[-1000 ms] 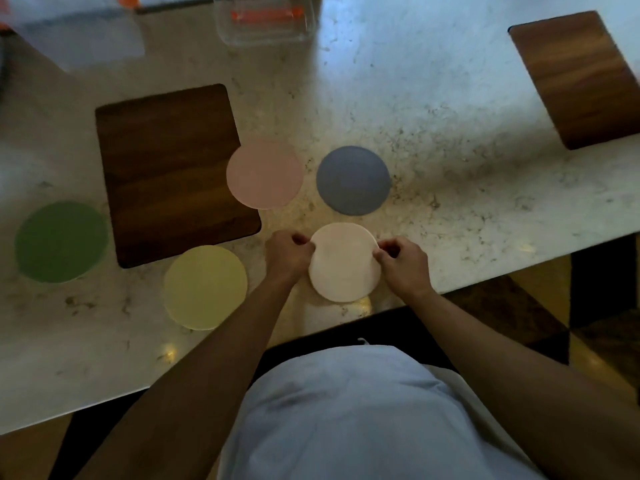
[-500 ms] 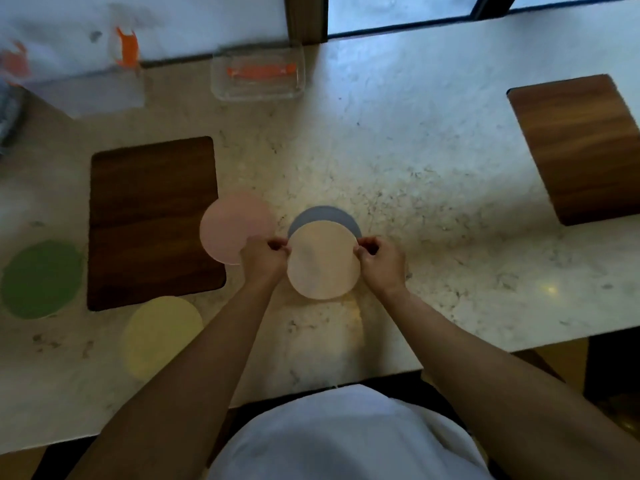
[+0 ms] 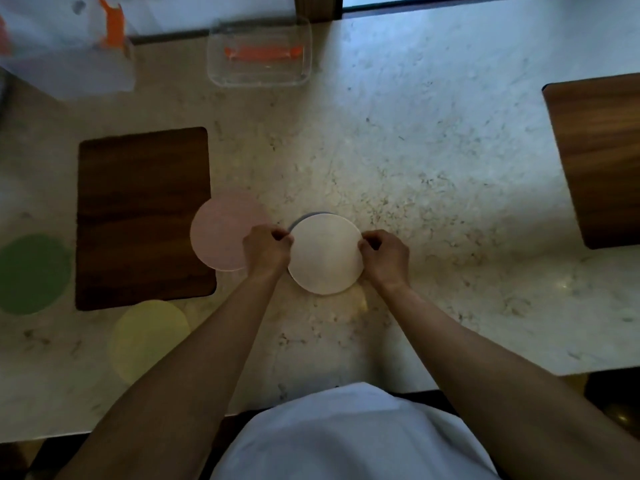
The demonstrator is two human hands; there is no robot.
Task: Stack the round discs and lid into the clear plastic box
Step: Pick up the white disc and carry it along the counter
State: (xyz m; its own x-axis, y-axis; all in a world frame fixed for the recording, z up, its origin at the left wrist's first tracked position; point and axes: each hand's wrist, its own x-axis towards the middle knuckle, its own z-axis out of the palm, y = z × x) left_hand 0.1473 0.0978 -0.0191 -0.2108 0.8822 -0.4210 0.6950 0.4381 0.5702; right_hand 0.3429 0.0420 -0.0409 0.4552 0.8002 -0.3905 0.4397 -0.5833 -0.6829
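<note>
My left hand (image 3: 266,250) and my right hand (image 3: 383,255) pinch opposite edges of a cream disc (image 3: 325,253). The cream disc covers almost all of a grey-blue disc (image 3: 307,215), of which only a thin far-left arc shows. A pink disc (image 3: 221,229) lies just left of my left hand, overlapping a dark wooden board (image 3: 142,216). A yellow disc (image 3: 149,341) lies near the front left and a green disc (image 3: 33,273) at the far left. The clear plastic box (image 3: 259,51), with an orange piece inside, stands at the back of the counter.
A second wooden board (image 3: 599,157) lies at the right edge of the marble counter (image 3: 433,168). A translucent container with orange clips (image 3: 86,60) stands at the back left. The counter's front edge runs just before my body.
Both hands carried the cream disc away from the counter's front edge and onto the grey-blue disc, which is now almost fully covered. The camera view tilted further toward the back of the counter.
</note>
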